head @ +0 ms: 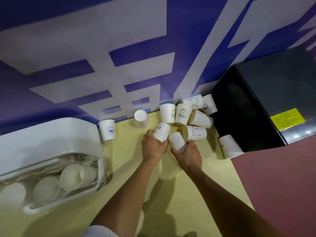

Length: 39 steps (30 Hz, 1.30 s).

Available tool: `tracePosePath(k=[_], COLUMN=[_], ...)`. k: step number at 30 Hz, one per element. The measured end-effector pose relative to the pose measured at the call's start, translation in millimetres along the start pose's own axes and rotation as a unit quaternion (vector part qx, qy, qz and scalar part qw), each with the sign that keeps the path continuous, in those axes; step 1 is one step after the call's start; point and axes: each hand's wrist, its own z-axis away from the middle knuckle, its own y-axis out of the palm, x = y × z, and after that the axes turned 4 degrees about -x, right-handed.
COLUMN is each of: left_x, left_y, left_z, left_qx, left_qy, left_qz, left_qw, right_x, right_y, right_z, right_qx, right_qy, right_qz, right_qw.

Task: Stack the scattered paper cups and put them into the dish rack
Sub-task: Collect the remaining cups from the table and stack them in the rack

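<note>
1. My L hand (153, 146) grips a tilted cup (161, 131). The fingers are curled round its wall & the thumb is on the near side. On this cup I read only "Be"; the rest is hidden.
2. My R hand (187, 153) grips a plain cup (177, 141) at its near end, w/ fingers & thumb wrapped round it. The tiny print on its side is too small to read.
3. Both held cups are just beside each other, above the yellow table (128, 168), in front of the pile.
4. In the pile near the wall, the Bear cup (183, 114) stands w/ the word "Bear" under a small bear face. The neighbour cup (168, 113) on its left shows "Bear" at its edge.
5. The lying cup (196, 133) is on its side & has a bear drawing w/ an "H" beside it.
6. The logo cup (108, 130) stands alone just beside the dish rack (65, 200). It has a round blue stamp, text not readable.
7. The dish rack is at the table's left. The racked cups (73, 177) lie inside on their sides.
8. The edge cup (229, 147) is at the table's right edge, just beside the black box (256, 108). The box has a yellow label (287, 118), writing too blurred.
</note>
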Motion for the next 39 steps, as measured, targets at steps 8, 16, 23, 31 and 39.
tracePosePath(k=[8, 16, 23, 31, 39], left_x=[16.6, 47.9, 90.4, 155.7, 195.1], left_y=[-39.7, -94.1, -142.7, -204.8, -263.3], left_z=[22.7, 64.4, 100.3, 132.5, 144.9], left_qx=[-0.038, -0.102, -0.177, -0.303, -0.359], left_qy=[0.016, 0.051, 0.086, 0.083, 0.056], left_qz=[0.038, 0.070, 0.094, 0.096, 0.082], left_qw=[0.998, 0.991, 0.976, 0.945, 0.928], right_x=[14.1, 45.5, 74.3, 117.4, 144.2], right_y=[-11.3, -2.8, 5.7, 19.5, 30.2], right_z=[20.6, 71.1, 114.5, 160.2, 192.2], right_qx=[-0.006, -0.013, -0.016, -0.030, -0.018], right_qy=[-0.051, -0.131, -0.183, -0.236, -0.306], right_qz=[-0.028, -0.055, -0.062, -0.099, -0.114], right_qw=[0.998, 0.990, 0.981, 0.966, 0.945])
